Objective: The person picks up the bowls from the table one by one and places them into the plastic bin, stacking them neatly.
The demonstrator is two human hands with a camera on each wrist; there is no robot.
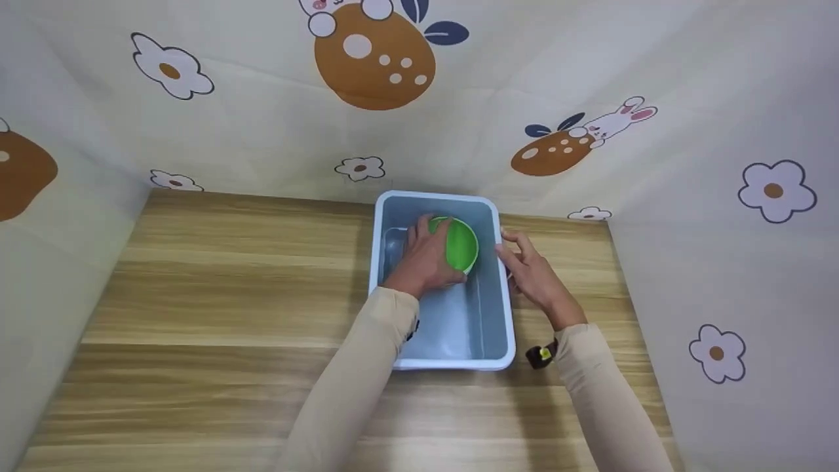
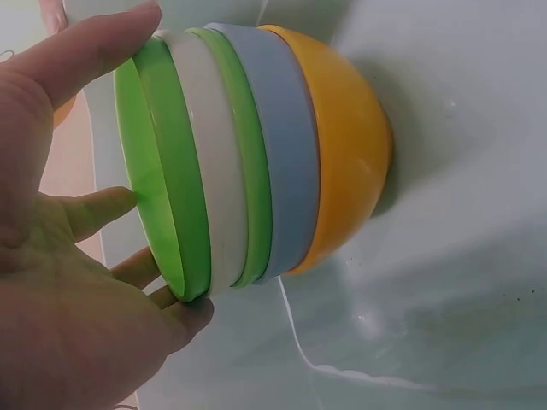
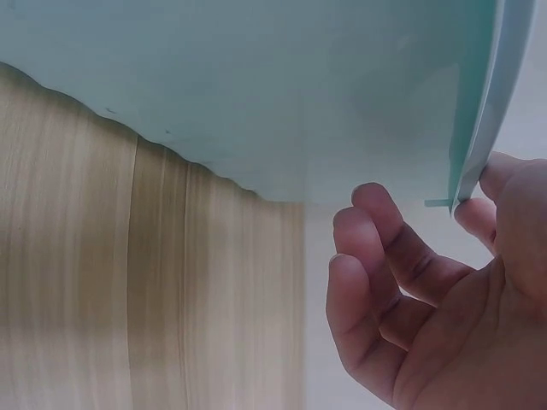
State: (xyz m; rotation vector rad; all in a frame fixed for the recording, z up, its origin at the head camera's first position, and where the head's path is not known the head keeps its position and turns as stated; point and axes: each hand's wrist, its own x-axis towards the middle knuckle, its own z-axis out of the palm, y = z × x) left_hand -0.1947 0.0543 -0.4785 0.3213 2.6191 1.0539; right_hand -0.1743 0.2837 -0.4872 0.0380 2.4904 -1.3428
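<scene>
My left hand (image 1: 429, 259) reaches into a light blue plastic tub (image 1: 510, 321) and grips a nested stack of bowls near the tub's far end. From the head, only the top green bowl (image 1: 464, 246) shows clearly. In the left wrist view the stack runs from that green bowl through a white bowl (image 2: 211, 154), another green one and a blue bowl (image 2: 289, 158) to an orange bowl (image 2: 352, 137) at the bottom. Thumb and fingers span the top rim. At the tub's right side, my right hand (image 1: 534, 275) pinches the rim between thumb and index finger, other fingers loosely curled outside.
The tub stands on a wood-grain table (image 1: 242, 295) close to the back. Patterned cloth (image 1: 262, 124) with flowers, rabbits and orange fruit shapes encloses the table behind and on both sides. A dark wrist strap (image 1: 541, 355) hangs at the right sleeve.
</scene>
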